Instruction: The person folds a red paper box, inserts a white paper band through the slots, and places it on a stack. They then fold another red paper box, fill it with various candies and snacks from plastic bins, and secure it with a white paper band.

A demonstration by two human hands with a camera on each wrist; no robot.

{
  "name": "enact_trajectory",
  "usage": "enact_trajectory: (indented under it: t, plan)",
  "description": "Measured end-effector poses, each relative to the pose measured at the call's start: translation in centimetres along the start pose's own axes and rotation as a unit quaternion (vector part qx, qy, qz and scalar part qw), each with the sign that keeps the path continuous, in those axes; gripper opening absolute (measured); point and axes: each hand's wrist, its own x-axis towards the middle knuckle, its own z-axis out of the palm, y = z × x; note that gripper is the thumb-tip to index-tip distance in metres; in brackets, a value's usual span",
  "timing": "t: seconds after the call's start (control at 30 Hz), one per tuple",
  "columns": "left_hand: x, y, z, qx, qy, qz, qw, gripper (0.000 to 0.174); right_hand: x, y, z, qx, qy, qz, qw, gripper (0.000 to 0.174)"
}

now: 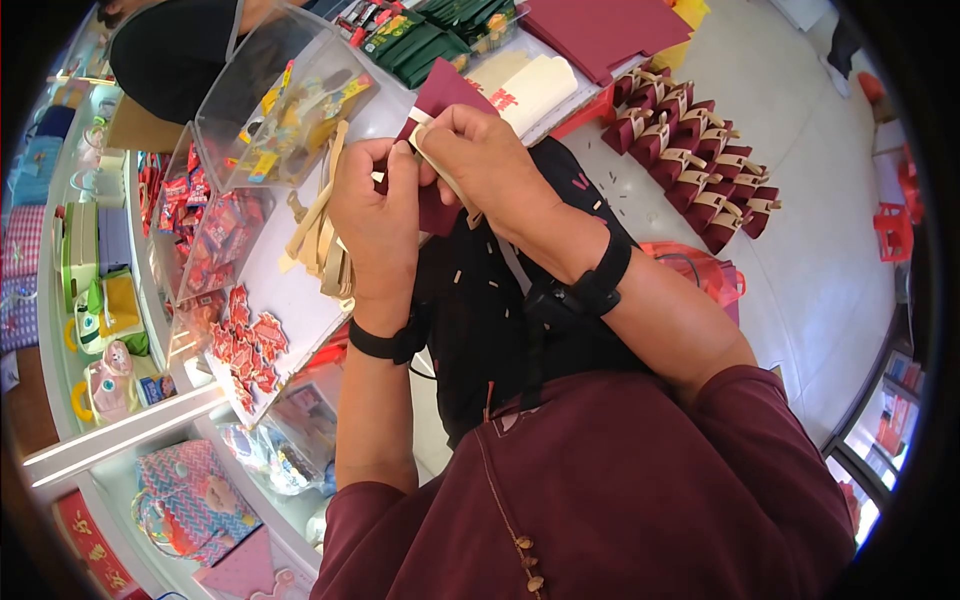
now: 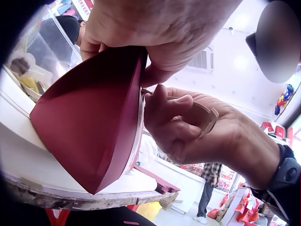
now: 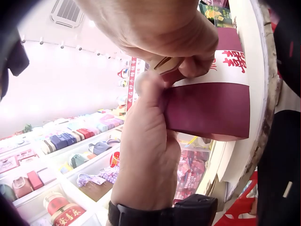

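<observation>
Here, the left hand (image 1: 378, 205) grips a maroon box (image 2: 89, 117), the right hand (image 1: 490, 165) pinches a cream strap (image 2: 210, 121), loose straps (image 1: 325, 245) left

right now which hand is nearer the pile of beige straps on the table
Left: your left hand is right beside the beige straps, while your right hand is farther off to the right.

This looks like a shop. White shelves (image 1: 120, 437) have lots of things on them, like a pink and blue woven handbag (image 1: 190, 488) and a pink checked cloth (image 1: 24, 240). A see-through box (image 1: 183, 292) is full of little red packets (image 1: 205, 240). High up there is a row of small lights (image 3: 62, 46) and a grey vent (image 3: 68, 12), and bags (image 3: 99, 148) sit side by side below
</observation>
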Motion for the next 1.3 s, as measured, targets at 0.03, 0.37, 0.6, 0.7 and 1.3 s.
enact_trajectory:
  t: [0.03, 0.37, 0.6, 0.7, 1.3]
  plan:
    - [0.0, 0.0, 0.0, 0.005, -0.005, 0.000, 1.000, 0.011, 0.0, 0.1, 0.1, -0.005, 0.002, 0.002, 1.000, 0.017]
    - [0.7, -0.7, -1.4, -0.085, -0.041, -0.036, 0.995, 0.031, 0.9, -2.4, -1.7, -0.138, -0.077, 0.024, 0.987, 0.020]
    - [4.1, -0.3, -3.7, -0.092, -0.215, -0.120, 0.965, 0.024, 1.1, -3.0, -1.9, -0.162, -0.098, 0.028, 0.981, 0.021]
    - [5.7, -0.4, -4.3, -0.064, -0.276, -0.128, 0.951, 0.023, 1.0, -3.3, -1.9, -0.172, -0.104, 0.032, 0.979, 0.020]
    - [5.0, -0.6, -3.2, -0.286, -0.105, -0.126, 0.944, 0.020, 2.1, -2.9, -4.6, -0.093, -0.113, 0.050, 0.988, 0.020]
